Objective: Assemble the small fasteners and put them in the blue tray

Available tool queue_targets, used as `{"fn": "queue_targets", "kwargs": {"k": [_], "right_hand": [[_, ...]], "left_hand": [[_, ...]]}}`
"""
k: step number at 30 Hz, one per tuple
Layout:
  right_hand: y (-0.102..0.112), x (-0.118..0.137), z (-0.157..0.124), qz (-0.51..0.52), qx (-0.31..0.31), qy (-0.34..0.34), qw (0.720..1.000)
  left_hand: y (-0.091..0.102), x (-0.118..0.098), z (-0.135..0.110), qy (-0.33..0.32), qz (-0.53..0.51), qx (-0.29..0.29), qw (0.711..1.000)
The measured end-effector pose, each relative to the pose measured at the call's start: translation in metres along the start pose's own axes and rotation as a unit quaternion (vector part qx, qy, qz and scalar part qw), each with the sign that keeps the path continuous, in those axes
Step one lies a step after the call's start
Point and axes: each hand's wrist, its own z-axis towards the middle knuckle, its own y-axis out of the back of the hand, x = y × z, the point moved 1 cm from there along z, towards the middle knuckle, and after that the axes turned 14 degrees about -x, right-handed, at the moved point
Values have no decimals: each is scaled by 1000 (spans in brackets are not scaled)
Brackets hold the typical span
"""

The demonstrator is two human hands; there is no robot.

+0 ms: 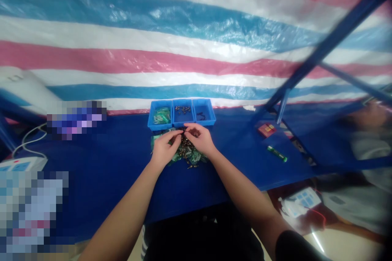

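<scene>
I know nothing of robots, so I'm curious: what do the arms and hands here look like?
They are a person's. The left hand and right hand are bare: no gloves, watch or cables show. The left forearm and right forearm are uncovered; a black sleeve shows on the right.

Three bins (180, 120) stand behind the parts pile (187, 149) on the table (116, 167).

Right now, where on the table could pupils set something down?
Bare table: left of the blue bins and left hand; between the right hand and green tube. Crowded: the pile of small parts beneath both hands, before the bins.
</scene>
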Motion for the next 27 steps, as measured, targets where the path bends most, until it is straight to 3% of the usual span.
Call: {"fn": "queue_targets", "kwargs": {"k": [5,18,27], "right_hand": [[-2,0,-3,24,3,2,1000],[-5,-7,0,70,-17,-79,994],[-2,1,-2,51,-2,-50,997]], "left_hand": [[-1,-1,0,-11,-7,19,1000],[-2,1,0,-5,34,13,999],[-1,-1,0,16,60,19,998]]}}
